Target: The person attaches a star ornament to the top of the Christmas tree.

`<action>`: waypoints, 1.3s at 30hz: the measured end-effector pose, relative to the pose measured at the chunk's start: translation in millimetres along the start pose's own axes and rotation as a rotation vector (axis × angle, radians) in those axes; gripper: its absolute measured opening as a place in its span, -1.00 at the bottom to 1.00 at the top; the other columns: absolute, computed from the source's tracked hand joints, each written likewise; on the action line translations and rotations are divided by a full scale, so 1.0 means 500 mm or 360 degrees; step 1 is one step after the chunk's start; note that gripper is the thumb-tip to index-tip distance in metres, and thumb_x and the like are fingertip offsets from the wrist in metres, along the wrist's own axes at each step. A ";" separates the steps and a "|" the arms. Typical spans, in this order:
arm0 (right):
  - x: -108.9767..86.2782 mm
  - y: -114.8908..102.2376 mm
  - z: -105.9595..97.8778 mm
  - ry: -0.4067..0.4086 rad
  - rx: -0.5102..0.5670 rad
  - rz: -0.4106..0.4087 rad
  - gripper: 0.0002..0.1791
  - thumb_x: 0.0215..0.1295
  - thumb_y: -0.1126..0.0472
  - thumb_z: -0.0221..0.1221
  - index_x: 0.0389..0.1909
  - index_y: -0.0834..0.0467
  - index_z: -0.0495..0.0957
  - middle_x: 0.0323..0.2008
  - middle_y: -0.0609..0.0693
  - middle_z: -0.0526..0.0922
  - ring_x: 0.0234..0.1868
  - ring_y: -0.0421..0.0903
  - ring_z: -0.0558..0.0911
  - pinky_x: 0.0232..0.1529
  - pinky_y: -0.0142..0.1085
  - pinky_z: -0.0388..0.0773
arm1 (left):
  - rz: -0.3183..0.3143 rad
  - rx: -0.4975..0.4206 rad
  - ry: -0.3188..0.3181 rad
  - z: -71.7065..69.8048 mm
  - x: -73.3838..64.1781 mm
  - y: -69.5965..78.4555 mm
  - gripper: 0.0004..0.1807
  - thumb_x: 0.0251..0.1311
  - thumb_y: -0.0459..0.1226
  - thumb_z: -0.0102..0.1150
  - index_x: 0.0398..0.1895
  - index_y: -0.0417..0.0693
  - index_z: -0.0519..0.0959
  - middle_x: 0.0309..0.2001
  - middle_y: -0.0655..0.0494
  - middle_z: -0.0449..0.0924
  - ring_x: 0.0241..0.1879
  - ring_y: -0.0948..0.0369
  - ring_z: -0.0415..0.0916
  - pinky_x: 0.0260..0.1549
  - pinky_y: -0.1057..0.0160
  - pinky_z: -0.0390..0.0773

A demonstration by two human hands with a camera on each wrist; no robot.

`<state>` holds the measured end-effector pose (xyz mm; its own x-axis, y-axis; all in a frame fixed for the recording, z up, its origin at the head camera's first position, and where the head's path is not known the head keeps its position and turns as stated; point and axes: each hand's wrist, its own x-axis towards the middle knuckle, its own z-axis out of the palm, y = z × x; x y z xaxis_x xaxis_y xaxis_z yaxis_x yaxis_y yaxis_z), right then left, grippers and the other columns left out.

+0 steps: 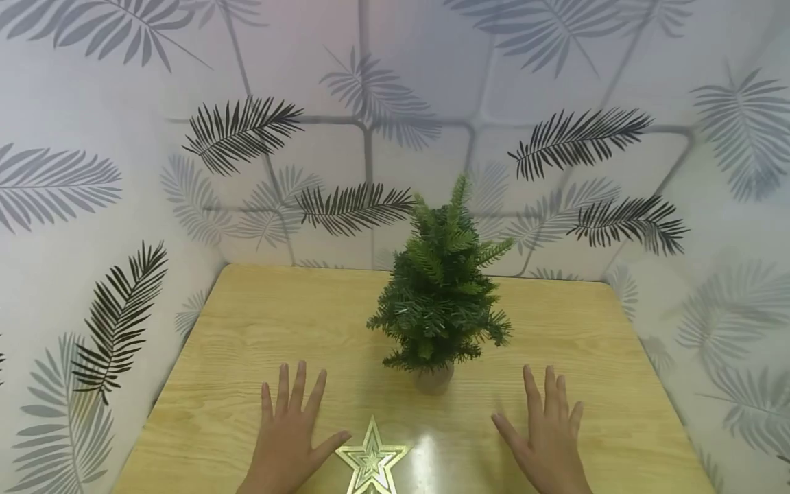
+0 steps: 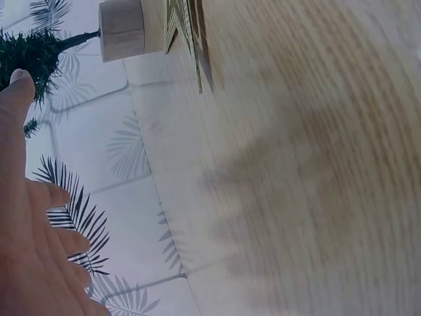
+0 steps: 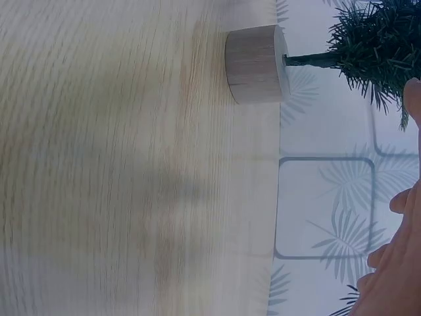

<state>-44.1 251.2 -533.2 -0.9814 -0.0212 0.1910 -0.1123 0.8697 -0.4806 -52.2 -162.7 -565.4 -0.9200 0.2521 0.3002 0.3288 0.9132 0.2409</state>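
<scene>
A small artificial Christmas tree (image 1: 441, 295) stands upright on the table, its trunk set in a round wooden base (image 3: 253, 64). In front of it and to the left lies a gold star ornament (image 1: 372, 461) with nested star outlines; its lower end is cut off by the head view's edge. My left hand (image 1: 289, 436) is spread just left of the star, the thumb tip close to its left point. On the other side, to the right of the tree's base, my right hand (image 1: 546, 436) is held with fingers straight and thumb out. Both hands hold nothing.
The light wood table (image 1: 259, 309) ends at the back against a wall (image 1: 420, 165) covered in a palm-leaf and tile pattern. Similar patterned surfaces rise along the left and right sides. Shadows of the hands fall on the tabletop.
</scene>
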 end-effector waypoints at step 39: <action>0.077 -0.111 -0.024 0.0166 0.0913 -0.0094 -0.19 0.59 0.22 0.10 0.68 0.02 -0.11 0.63 0.14 -0.04 0.60 0.25 -0.06 0.41 0.41 -0.04 | -0.0191 -0.0168 -0.0161 0.050 -0.051 0.096 -0.19 -0.09 0.30 0.52 0.02 -0.14 0.69 -0.21 0.04 0.55 -0.40 0.23 0.45 -0.48 0.25 0.49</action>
<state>-73.7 208.3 -488.9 -0.9536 0.0122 0.3008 -0.2614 0.4621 -0.8474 -18.3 -117.6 -584.7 -0.9690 0.1791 0.1703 0.2310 0.9012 0.3667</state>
